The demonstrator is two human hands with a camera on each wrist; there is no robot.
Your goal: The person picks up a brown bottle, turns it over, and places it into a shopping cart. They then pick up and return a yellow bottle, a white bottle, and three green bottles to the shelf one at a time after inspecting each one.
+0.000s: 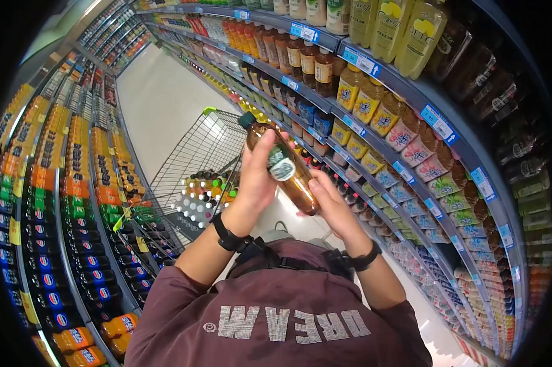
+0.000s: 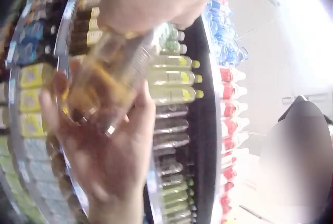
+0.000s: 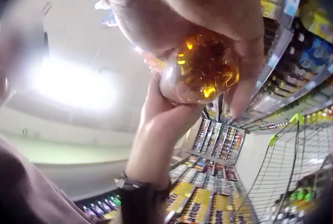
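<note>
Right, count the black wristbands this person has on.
2: the left wristband sits just behind the left hand, the right wristband just behind the right hand.

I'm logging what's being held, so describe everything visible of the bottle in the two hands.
The bottle looks like clear plastic and shows amber-brown inside. A dark green cap is on, and the green label has a pale patch, its wording too small to read. It lies tilted in front of the person, cap end farther away. The left hand grips its upper part; the right hand holds it near the base.

label (image 1: pixel 283 169): print too small | bottle (image 2: pixel 106 83): blurred, left wrist | cart (image 3: pixel 296 119): cropped, right wrist
</note>
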